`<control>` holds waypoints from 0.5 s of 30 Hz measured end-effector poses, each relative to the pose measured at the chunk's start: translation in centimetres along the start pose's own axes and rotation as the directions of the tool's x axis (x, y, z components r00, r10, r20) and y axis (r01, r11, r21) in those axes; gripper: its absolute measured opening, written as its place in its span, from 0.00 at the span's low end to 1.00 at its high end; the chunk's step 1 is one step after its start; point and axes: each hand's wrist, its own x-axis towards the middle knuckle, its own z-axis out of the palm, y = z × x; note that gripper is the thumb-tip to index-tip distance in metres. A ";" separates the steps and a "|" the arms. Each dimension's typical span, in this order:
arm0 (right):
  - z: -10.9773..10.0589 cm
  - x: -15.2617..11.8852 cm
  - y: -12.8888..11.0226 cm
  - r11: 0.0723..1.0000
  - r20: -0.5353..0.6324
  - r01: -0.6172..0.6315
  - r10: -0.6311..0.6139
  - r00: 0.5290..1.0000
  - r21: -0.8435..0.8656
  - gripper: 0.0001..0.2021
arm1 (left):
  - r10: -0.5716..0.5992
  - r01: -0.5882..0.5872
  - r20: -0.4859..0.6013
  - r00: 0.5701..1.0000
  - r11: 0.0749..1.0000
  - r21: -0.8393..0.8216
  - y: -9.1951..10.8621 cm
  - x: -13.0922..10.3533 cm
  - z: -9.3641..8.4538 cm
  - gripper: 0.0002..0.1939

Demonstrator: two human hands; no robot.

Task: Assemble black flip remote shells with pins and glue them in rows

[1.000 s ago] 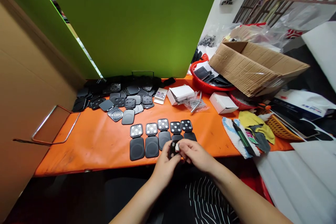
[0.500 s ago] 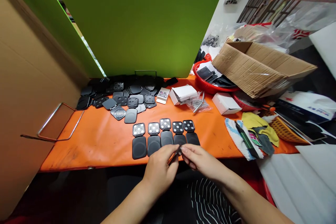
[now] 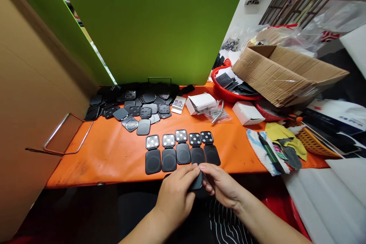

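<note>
Both hands meet just off the front edge of the orange table (image 3: pixel 114 160). My left hand (image 3: pixel 177 188) is closed on a flat black plate (image 3: pixel 196 183), whose rounded corner shows between the hands. Fingertips of my right hand (image 3: pixel 221 183) pinch the same piece along its upper right side; its lower fingers are curled behind it. Beyond the hands stands a row of several opened black units (image 3: pixel 153 162), each a smooth plate joined to a smaller square with silvery discs (image 3: pixel 152 142). Farther back lies a heap of similar black pieces (image 3: pixel 143 126).
Small white boxes (image 3: pixel 248 113) and a bag of metal rods (image 3: pixel 219 113) lie right of the heap. A red basin (image 3: pixel 234 96), a cardboard box (image 3: pixel 286 72) and cloths (image 3: pixel 283 137) fill the right side. A green panel (image 3: pixel 154 26) stands behind.
Both hands have moved slightly down and turned the black piece, so its flat face now shows. The view has shifted slightly.
</note>
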 end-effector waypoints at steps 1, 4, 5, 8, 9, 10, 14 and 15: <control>0.1 -0.1 0.1 1.000 -0.003 0.001 -0.001 1.000 0.031 0.19 | -0.002 0.002 -0.005 1.000 1.000 -0.022 0.0 0.0 0.0 0.32; 0.2 -0.3 0.2 0.998 0.011 0.006 -0.007 1.000 0.064 0.21 | -0.026 0.024 -0.014 1.000 0.992 -0.125 -0.1 -0.1 0.2 0.30; 0.3 -0.3 0.1 0.998 0.017 0.012 -0.013 1.000 0.067 0.21 | -0.043 0.040 -0.013 0.999 0.984 -0.173 -0.2 0.0 0.3 0.28; 0.5 -0.3 -0.2 0.989 0.035 0.019 -0.024 0.999 0.150 0.21 | -0.188 0.178 0.014 0.982 0.899 -0.400 -0.7 0.9 0.4 0.17; 0.6 -0.2 -0.4 0.978 0.045 0.028 -0.038 0.998 0.207 0.21 | -0.291 0.263 0.025 0.956 0.820 -0.509 -0.9 1.3 0.5 0.12; 0.7 -0.2 -0.6 0.964 0.059 0.037 -0.054 0.997 0.263 0.21 | -0.411 0.347 0.044 0.911 0.701 -0.624 -1.1 1.7 0.5 0.09; 1.2 0.1 -1.2 0.971 0.091 0.065 -0.088 0.992 0.230 0.21 | -0.714 0.408 0.176 0.678 0.165 -0.898 -1.7 3.1 0.9 0.16; 1.3 0.1 -1.3 0.985 0.097 0.058 -0.074 0.993 0.161 0.20 | -0.733 0.390 0.181 0.655 0.123 -0.913 -1.8 3.3 1.0 0.16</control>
